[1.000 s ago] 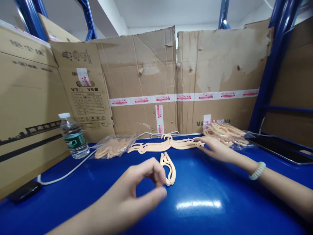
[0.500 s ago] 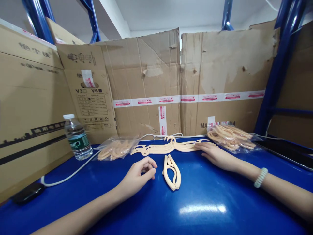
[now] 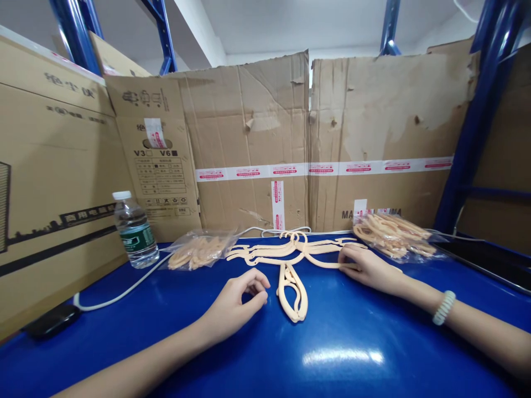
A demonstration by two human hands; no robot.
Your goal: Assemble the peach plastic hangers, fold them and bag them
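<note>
Forward of its stack (image 3: 269, 251) since half a second ago, one hanger (image 3: 323, 266) now lies nearer on the table (image 3: 340, 326), its right arm pinched between the right hand's (image 3: 369, 270) thumb and fingers. Half curled, thumb and fingertips apart, the left hand (image 3: 236, 303) rests just left of the folded hanger (image 3: 303, 301). "V3" and a black-marked "V6" read on the box (image 3: 160, 177); "MA" and "INA" show beside tape on the cardboard (image 3: 390, 190); the bottle's (image 3: 136, 237) green label is too small to read
</note>
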